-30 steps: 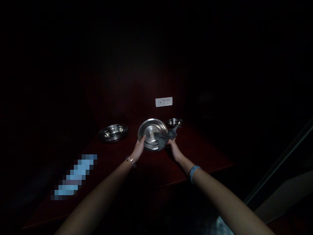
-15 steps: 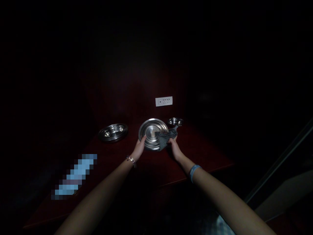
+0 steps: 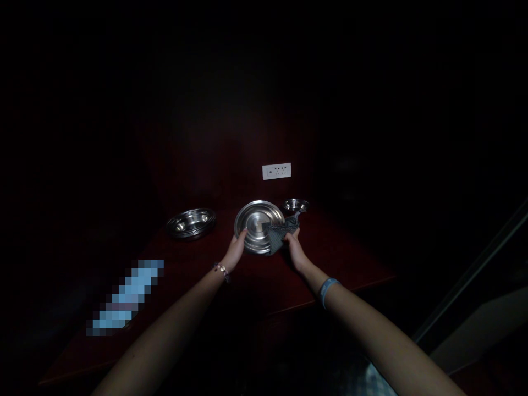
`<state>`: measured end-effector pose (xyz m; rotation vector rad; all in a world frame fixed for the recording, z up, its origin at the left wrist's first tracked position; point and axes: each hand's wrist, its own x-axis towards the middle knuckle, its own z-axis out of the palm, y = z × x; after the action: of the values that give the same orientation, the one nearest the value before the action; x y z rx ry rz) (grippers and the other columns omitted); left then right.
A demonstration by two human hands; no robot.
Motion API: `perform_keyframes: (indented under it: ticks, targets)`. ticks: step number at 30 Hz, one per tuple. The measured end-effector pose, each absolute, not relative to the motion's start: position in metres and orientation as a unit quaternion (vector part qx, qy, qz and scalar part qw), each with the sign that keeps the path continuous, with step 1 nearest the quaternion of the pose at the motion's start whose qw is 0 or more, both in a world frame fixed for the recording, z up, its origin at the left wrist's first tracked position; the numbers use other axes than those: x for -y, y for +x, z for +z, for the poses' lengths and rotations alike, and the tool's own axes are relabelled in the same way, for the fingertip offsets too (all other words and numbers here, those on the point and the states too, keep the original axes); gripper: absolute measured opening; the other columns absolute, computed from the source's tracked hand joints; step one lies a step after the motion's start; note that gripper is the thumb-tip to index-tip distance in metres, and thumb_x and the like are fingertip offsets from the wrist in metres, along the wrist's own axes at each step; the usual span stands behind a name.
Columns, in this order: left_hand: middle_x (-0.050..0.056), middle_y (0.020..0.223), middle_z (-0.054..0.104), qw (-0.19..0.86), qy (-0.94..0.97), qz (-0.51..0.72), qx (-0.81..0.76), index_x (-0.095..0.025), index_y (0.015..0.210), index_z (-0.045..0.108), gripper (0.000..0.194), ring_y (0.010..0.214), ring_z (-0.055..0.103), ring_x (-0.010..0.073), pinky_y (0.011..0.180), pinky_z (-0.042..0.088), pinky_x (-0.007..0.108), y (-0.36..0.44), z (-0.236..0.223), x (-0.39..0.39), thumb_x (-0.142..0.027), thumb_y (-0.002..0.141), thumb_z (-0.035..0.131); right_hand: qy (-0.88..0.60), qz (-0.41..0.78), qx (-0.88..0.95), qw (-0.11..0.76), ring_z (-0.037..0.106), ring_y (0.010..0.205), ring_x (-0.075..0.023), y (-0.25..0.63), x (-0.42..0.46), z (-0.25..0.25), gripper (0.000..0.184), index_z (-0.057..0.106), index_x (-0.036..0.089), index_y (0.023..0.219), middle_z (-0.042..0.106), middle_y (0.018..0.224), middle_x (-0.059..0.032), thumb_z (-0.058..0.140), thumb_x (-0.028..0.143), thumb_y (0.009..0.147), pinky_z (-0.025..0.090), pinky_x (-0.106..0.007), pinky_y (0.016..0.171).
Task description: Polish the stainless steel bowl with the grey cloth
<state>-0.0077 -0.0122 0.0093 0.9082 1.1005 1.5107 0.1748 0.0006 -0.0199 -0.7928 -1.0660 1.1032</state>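
Glossy metal, matt cloth
The plate, dishes and bowl are smooth, shiny metal; the cloth looks rough, the counter like smooth wood, the socket like plastic.

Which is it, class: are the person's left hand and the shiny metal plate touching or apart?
Touching: the head view shows the left hand holding the plate, its thumb laid over the near left rim.

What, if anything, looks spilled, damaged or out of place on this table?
One thing: the blue patch at the left of the table is pixelated, hiding whatever is there. The plate, stacked dishes and bowl show no visible spill or damage, though it is dark.
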Motion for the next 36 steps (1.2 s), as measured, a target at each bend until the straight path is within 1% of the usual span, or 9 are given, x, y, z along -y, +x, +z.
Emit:
perform_keyframes:
  ticks: [3,7,10,13,19,26,29,33,36]
  targets:
    - [0.01,0.126,0.067,0.507,0.382,0.624,-0.455,-0.015,0.118,0.064,0.031,0.125,0.057,0.0225,0.112,0.039,0.036,-0.006,0.011,0.014,-0.027,0.089,0.058,-0.361,0.493,0.445,0.655,0.052,0.089,-0.0157,0.174,0.003,-0.016,0.034,0.038,0.028,0.096,0.053,0.092,0.0043,0.053,0.027,0.066,0.045,-0.03,0.085]
    - [0.01,0.126,0.067,0.508,0.384,0.622,-0.456,-0.014,0.12,0.063,0.033,0.123,0.059,0.0233,0.111,0.04,0.037,-0.004,0.014,0.017,-0.027,0.09,0.057,-0.372,0.494,0.452,0.643,0.055,0.098,-0.0185,0.173,0.006,-0.013,0.038,0.04,0.027,0.104,0.058,0.103,0.0004,0.056,0.032,0.07,0.046,-0.034,0.093]
    - [0.011,0.128,0.066,0.5,0.399,0.621,-0.452,-0.014,0.122,0.061,0.036,0.122,0.059,0.0237,0.11,0.041,0.037,-0.004,0.017,0.02,-0.027,0.089,0.058,-0.365,0.477,0.478,0.641,0.056,0.108,-0.0209,0.171,0.005,-0.012,0.045,0.045,0.025,0.112,0.06,0.114,-0.0042,0.06,0.033,0.07,0.043,-0.037,0.102]
    - [0.01,0.129,0.065,0.486,0.428,0.623,-0.438,-0.014,0.118,0.063,0.034,0.123,0.058,0.0233,0.11,0.04,0.034,-0.005,0.017,0.021,-0.03,0.089,0.059,-0.345,0.462,0.509,0.639,0.056,0.116,-0.0228,0.17,0.003,-0.014,0.054,0.048,0.023,0.12,0.061,0.121,-0.0067,0.064,0.034,0.069,0.038,-0.039,0.108]
    - [0.01,0.131,0.064,0.488,0.441,0.62,-0.429,-0.016,0.117,0.063,0.037,0.126,0.055,0.0245,0.111,0.039,0.035,-0.008,0.012,0.019,-0.036,0.086,0.062,-0.337,0.455,0.519,0.64,0.056,0.117,-0.0248,0.17,-0.003,-0.022,0.058,0.052,0.022,0.123,0.063,0.122,-0.0071,0.068,0.036,0.069,0.037,-0.043,0.111]
    - [0.008,0.13,0.065,0.495,0.44,0.618,-0.424,-0.018,0.116,0.065,0.035,0.127,0.055,0.0234,0.111,0.038,0.033,-0.008,0.012,0.021,-0.034,0.085,0.064,-0.338,0.448,0.526,0.639,0.056,0.119,-0.0239,0.17,-0.003,-0.022,0.058,0.052,0.023,0.126,0.063,0.124,-0.0064,0.067,0.039,0.073,0.036,-0.043,0.112]
    - [0.009,0.126,0.067,0.492,0.458,0.609,-0.42,-0.017,0.115,0.065,0.035,0.125,0.057,0.0243,0.112,0.038,0.035,-0.007,0.014,0.023,-0.03,0.082,0.066,-0.338,0.444,0.533,0.636,0.055,0.121,-0.0237,0.17,-0.003,-0.022,0.061,0.05,0.023,0.129,0.062,0.126,-0.0071,0.068,0.04,0.073,0.036,-0.042,0.112]
    - [0.008,0.117,0.071,0.492,0.501,0.583,-0.409,-0.016,0.109,0.068,0.03,0.119,0.061,0.0244,0.112,0.038,0.037,-0.003,0.015,0.025,-0.02,0.079,0.068,-0.341,0.434,0.541,0.635,0.055,0.122,-0.024,0.171,-0.004,-0.024,0.069,0.045,0.022,0.133,0.059,0.129,-0.009,0.07,0.041,0.072,0.035,-0.043,0.113]
    - [0.008,0.115,0.072,0.486,0.513,0.58,-0.405,-0.015,0.105,0.069,0.029,0.117,0.062,0.0248,0.112,0.037,0.039,-0.001,0.014,0.024,-0.015,0.077,0.068,-0.34,0.426,0.544,0.637,0.056,0.12,-0.0238,0.171,-0.007,-0.027,0.071,0.044,0.022,0.133,0.06,0.128,-0.0091,0.071,0.043,0.072,0.036,-0.044,0.112]
